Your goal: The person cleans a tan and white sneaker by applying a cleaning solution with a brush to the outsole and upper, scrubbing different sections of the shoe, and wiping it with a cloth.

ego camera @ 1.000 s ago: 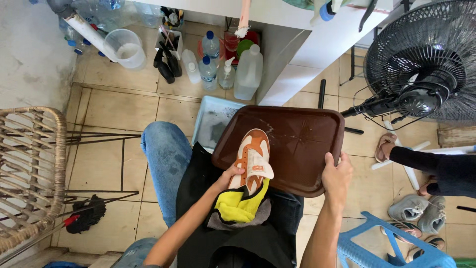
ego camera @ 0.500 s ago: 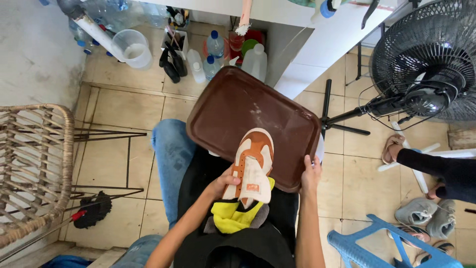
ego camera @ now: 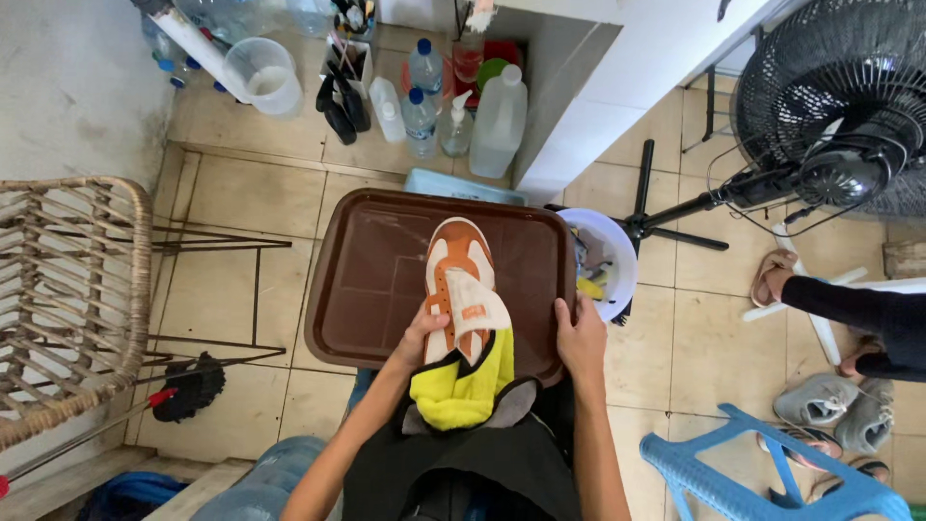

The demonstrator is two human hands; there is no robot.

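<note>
An orange and white sneaker (ego camera: 461, 275) lies on a brown plastic tray (ego camera: 371, 289) resting on my lap, its tongue pulled up. My left hand (ego camera: 422, 333) grips the sneaker's side near the heel. My right hand (ego camera: 581, 340) holds the tray's near right edge. A yellow cloth (ego camera: 468, 391) over a grey one lies under the heel, hanging over the tray's near rim onto my black apron.
A white bowl (ego camera: 610, 260) with small items sits right of the tray. Bottles (ego camera: 498, 121) and a jug (ego camera: 258, 72) stand by the far wall. A wicker chair (ego camera: 68, 299) is left, a fan (ego camera: 839, 125) right. Another person's leg (ego camera: 849, 309), shoes and a blue stool (ego camera: 762, 473) lie right.
The tray has shifted left and squared up on my lap. My right hand slid along its edge. A white bowl now shows beside the tray.
</note>
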